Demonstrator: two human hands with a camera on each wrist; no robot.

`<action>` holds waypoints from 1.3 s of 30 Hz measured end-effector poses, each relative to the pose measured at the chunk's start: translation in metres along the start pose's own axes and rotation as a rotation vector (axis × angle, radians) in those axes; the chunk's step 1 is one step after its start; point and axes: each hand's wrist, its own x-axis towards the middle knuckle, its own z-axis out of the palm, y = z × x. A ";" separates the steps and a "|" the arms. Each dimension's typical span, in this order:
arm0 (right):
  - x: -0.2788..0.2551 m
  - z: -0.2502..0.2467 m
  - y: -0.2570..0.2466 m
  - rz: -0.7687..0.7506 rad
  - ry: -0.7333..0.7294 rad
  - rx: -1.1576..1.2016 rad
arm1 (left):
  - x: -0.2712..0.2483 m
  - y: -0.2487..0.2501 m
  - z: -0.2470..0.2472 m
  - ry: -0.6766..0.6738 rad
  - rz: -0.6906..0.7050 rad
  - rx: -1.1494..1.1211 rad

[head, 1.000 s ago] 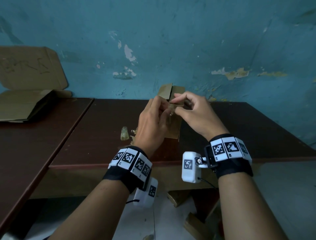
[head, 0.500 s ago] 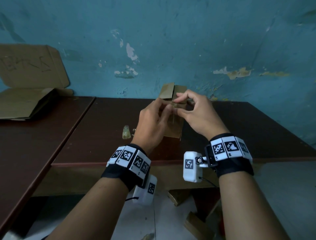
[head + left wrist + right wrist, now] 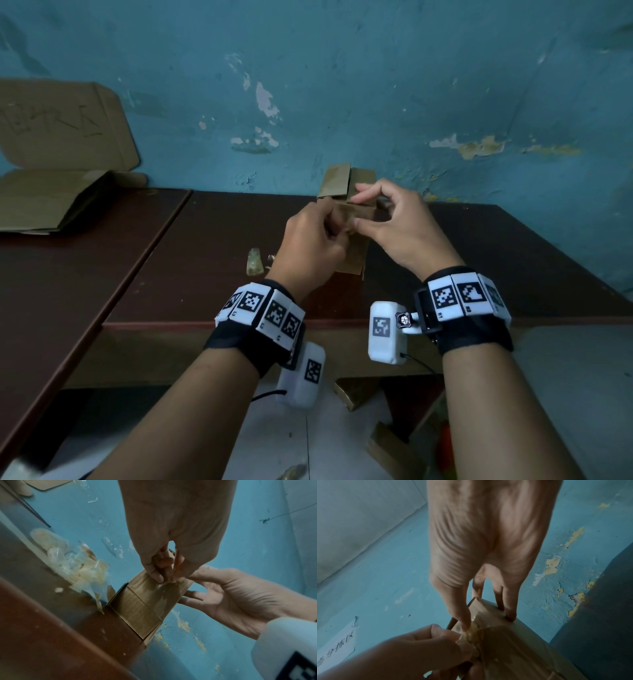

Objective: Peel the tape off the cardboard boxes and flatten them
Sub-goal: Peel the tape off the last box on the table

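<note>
At table (image 3: 205, 274) centre, near the far wall: small cardboard box (image 3: 356, 253) upright, steadied by right hand (image 3: 400, 229) gripping its top; tape (image 3: 164, 584) end pinched by left hand (image 3: 308, 246) at near top edge.

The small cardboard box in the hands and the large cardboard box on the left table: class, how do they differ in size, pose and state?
1. The small cardboard box is far smaller than the large cardboard box.
2. The small box stands upright, gripped by the left hand and right hand; the large box lies untouched, lid up against the wall.
3. Tape is being peeled from the small box; none shows on the large one.

Both are brown cardboard.
</note>
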 end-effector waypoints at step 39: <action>-0.002 0.003 -0.007 0.035 -0.001 0.047 | -0.002 -0.004 -0.002 -0.082 0.001 -0.062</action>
